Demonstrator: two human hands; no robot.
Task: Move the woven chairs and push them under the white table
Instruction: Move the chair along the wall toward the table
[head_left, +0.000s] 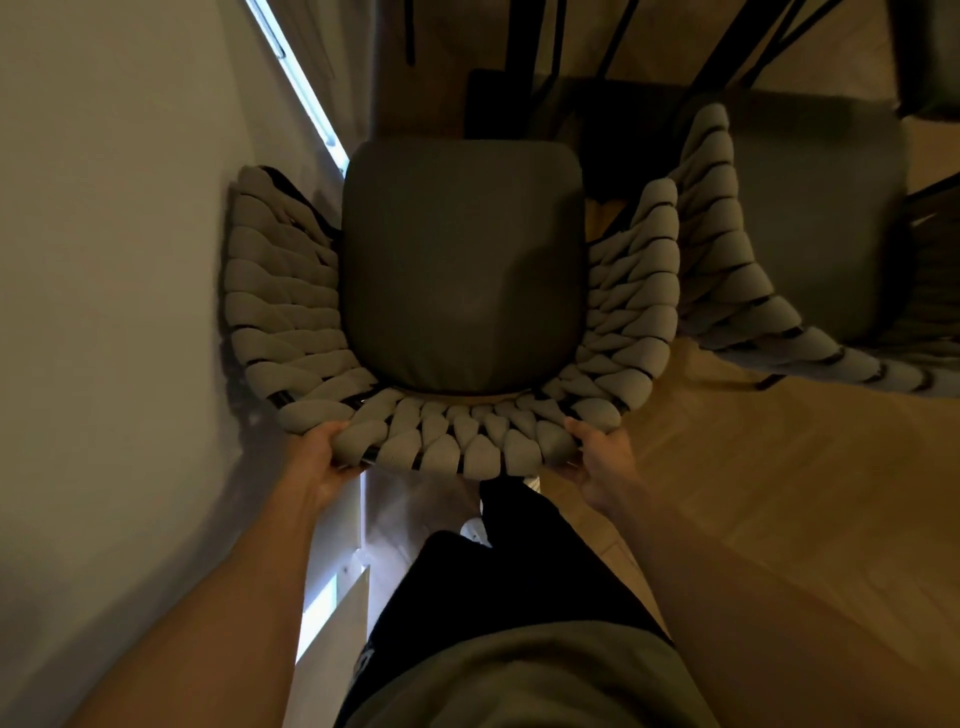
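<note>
Wooden floor runs beside a pale wall. Left hand and right hand curl closed around the back rim of a woven chair; another chair stands just right.

A light wooden floor fills the right and lower right of the frame. A woven chair with a dark seat cushion stands on it at centre, beside a second woven chair at upper right, their woven sides close together.
</note>
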